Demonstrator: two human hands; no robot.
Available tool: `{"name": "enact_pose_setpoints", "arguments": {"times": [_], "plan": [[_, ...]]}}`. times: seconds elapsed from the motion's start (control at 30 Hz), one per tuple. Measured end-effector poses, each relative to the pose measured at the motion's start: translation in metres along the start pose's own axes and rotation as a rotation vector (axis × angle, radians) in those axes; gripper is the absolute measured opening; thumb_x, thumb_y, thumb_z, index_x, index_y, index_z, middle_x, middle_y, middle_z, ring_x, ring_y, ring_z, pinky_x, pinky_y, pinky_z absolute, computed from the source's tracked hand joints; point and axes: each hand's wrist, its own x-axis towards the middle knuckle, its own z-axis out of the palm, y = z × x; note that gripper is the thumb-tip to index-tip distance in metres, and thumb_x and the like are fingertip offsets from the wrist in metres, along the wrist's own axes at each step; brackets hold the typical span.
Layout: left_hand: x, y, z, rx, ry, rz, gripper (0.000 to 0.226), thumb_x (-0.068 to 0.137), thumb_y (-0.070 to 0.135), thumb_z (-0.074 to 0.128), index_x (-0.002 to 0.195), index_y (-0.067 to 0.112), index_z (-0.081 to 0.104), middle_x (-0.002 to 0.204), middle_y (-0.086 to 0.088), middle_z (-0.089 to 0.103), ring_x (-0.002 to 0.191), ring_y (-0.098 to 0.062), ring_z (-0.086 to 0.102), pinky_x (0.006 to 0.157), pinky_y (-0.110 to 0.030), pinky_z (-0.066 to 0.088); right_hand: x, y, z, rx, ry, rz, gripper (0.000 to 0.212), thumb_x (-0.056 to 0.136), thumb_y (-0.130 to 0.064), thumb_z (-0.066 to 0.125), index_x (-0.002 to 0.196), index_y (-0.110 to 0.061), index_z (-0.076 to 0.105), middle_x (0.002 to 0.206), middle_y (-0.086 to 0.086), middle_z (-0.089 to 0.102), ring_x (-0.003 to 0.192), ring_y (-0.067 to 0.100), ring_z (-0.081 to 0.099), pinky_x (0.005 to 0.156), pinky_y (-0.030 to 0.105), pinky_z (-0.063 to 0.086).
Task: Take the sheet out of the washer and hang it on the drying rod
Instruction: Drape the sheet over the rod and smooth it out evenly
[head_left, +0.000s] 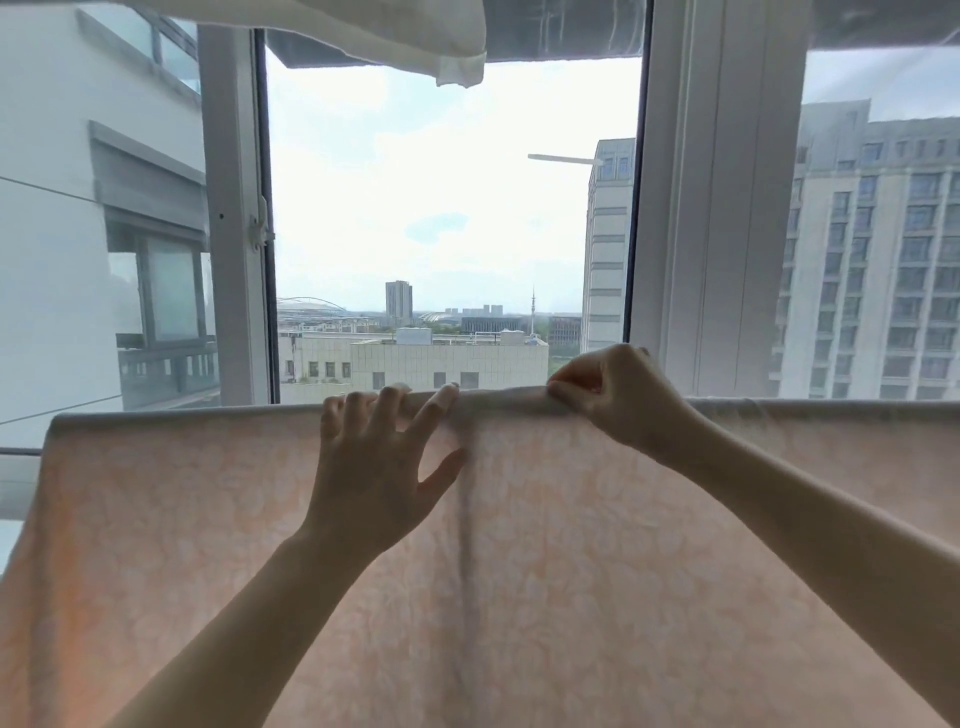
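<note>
Sheet draped over rod, both hands at its top fold

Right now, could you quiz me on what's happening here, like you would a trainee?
1. True or false: the sheet is already draped over the rod.
2. Which hand pinches the sheet's top fold: A) left hand B) right hand?
3. Fill in: behind the sheet is an open ____.

Key: 1 true; its top edge is folded over a straight line, though the rod itself is covered. 2 B; the left has spread fingers resting on the fold. 3 window.
</note>
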Motion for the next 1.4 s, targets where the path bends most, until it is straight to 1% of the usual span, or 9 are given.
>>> {"name": "enact_pose_setpoints", "arguments": {"times": [0.13, 0.3, 0.43, 0.53, 0.83, 1.0, 1.13, 1.2, 1.4], "plan": [[-0.003, 0.003, -0.005, 0.033, 0.000, 0.048, 0.062, 0.093, 0.060, 0.034, 0.144, 0.027, 0.041, 0.120, -0.012, 0.057, 0.100, -0.031, 0.055, 0.089, -0.051, 0.042, -0.020, 0.004, 0.005, -0.142, 0.254, -0.028, 0.015, 0.090, -0.025, 0.066, 0.095, -0.016, 0.077, 0.068, -0.009, 0.071, 0.049, -0.004, 0.054, 0.053, 0.017, 0.047], [0.001, 0.029, -0.009, -0.040, -0.031, -0.057, 0.054, 0.095, 0.051, 0.039, 0.139, 0.020, 0.045, 0.135, -0.012, 0.052, 0.120, -0.037, 0.051, 0.102, -0.061, 0.037, -0.017, 0.008, -0.007, -0.019, 0.137, 0.054, 0.015, 0.088, -0.022, 0.069, 0.099, -0.014, 0.076, 0.084, -0.010, 0.073, 0.067, -0.004, 0.063, 0.068, 0.006, 0.043], [0.000, 0.053, -0.006, -0.132, 0.036, -0.024, 0.047, 0.097, 0.039, 0.044, 0.134, 0.011, 0.050, 0.140, -0.009, 0.052, 0.137, -0.033, 0.039, 0.116, -0.057, 0.022, -0.015, 0.009, -0.011, -0.032, 0.068, 0.074, 0.016, 0.088, -0.020, 0.070, 0.100, -0.012, 0.075, 0.091, -0.003, 0.075, 0.077, 0.005, 0.068, 0.080, 0.016, 0.051], [0.005, 0.066, -0.007, -0.181, 0.063, -0.004, 0.043, 0.096, 0.034, 0.046, 0.130, 0.008, 0.056, 0.134, -0.009, 0.058, 0.133, -0.029, 0.045, 0.117, -0.048, 0.025, -0.019, 0.007, -0.008, -0.076, 0.100, 0.065, 0.015, 0.089, -0.020, 0.068, 0.100, -0.013, 0.075, 0.089, -0.003, 0.075, 0.074, 0.006, 0.068, 0.079, 0.019, 0.051], [0.019, 0.105, 0.003, -0.231, 0.165, 0.001, 0.038, 0.090, 0.030, 0.061, 0.119, 0.005, 0.063, 0.117, -0.011, 0.066, 0.114, -0.028, 0.060, 0.112, -0.047, 0.035, -0.029, 0.003, -0.004, -0.078, 0.118, 0.030, 0.013, 0.093, -0.016, 0.062, 0.097, -0.014, 0.074, 0.075, -0.006, 0.072, 0.058, 0.000, 0.061, 0.060, 0.014, 0.051], [0.015, 0.103, 0.011, -0.235, 0.216, 0.010, 0.039, 0.090, 0.029, 0.060, 0.121, 0.005, 0.061, 0.120, -0.012, 0.064, 0.117, -0.030, 0.058, 0.112, -0.049, 0.036, -0.005, 0.001, -0.031, 0.048, -0.107, 0.273, 0.029, 0.096, -0.020, 0.059, 0.068, -0.020, 0.066, 0.051, -0.014, 0.059, 0.044, 0.003, 0.052, 0.046, 0.011, 0.038], [0.016, 0.098, 0.016, -0.248, 0.236, 0.004, 0.039, 0.089, 0.028, 0.062, 0.121, 0.005, 0.060, 0.119, -0.013, 0.063, 0.116, -0.030, 0.056, 0.110, -0.050, 0.037, 0.022, -0.004, -0.042, 0.013, -0.493, 0.536, 0.031, 0.093, -0.039, 0.060, 0.071, -0.022, 0.073, 0.066, -0.005, 0.069, 0.063, 0.011, 0.065, 0.058, 0.023, 0.049], [0.016, 0.096, 0.019, -0.250, 0.250, -0.002, 0.037, 0.089, 0.027, 0.063, 0.119, 0.005, 0.061, 0.117, -0.013, 0.063, 0.114, -0.031, 0.057, 0.110, -0.050, 0.037, 0.031, -0.008, -0.040, -0.010, -0.556, 0.605, 0.027, 0.092, -0.041, 0.061, 0.077, -0.023, 0.074, 0.076, -0.003, 0.072, 0.069, 0.013, 0.069, 0.057, 0.022, 0.052], [0.018, 0.090, 0.028, -0.229, 0.255, 0.033, 0.040, 0.090, 0.030, 0.061, 0.125, 0.010, 0.058, 0.119, -0.015, 0.060, 0.113, -0.033, 0.055, 0.108, -0.051, 0.037, 0.027, -0.004, -0.019, 0.048, -0.281, 0.557, 0.024, 0.093, -0.027, 0.063, 0.080, -0.008, 0.072, 0.071, 0.005, 0.064, 0.063, 0.014, 0.059, 0.055, 0.022, 0.048]]}}
